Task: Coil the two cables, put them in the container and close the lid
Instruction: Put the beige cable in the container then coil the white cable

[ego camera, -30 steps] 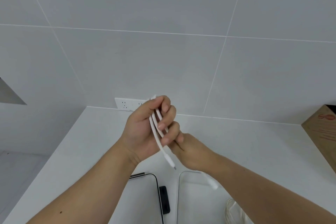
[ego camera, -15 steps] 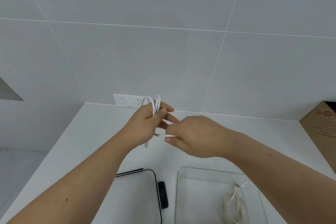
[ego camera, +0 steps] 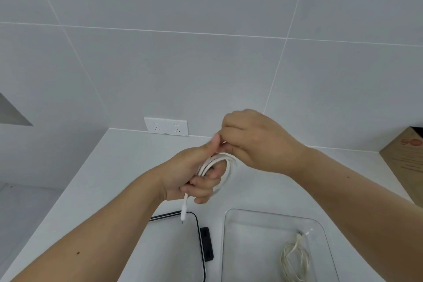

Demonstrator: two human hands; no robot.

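Left hand: the left hand (ego camera: 194, 176) is raised above the counter, its fingers curled shut around a white cable (ego camera: 225, 167) gathered into loops.
White cable: the loops pass through the left fist and bulge out on its right side; one loose end with a plug (ego camera: 183, 213) hangs straight down from under the fist, above the far edge of the lid.
Right hand: the right hand (ego camera: 256, 142) sits just above and right of the left one, fingertips pinched on the top of the loops, close against the left thumb.
Container: a clear container (ego camera: 231, 220) stands open at the near edge of the counter, below the hands and to their right.
Second cable: a thinner, cream cable (ego camera: 295, 256) lies coiled inside the container, by its right wall, with one end pointing toward the far right corner.
Lid: a clear lid (ego camera: 196, 236) with a dark rim and a black clip (ego camera: 207, 244) lies flat on the counter just left of the container.
Counter: white counter (ego camera: 119, 167), meeting a tiled wall at its far edge, where a double socket (ego camera: 166, 126) is set.
Box: a brown cardboard box (ego camera: 405, 160) stands at the right edge of the counter, well apart from the hands.
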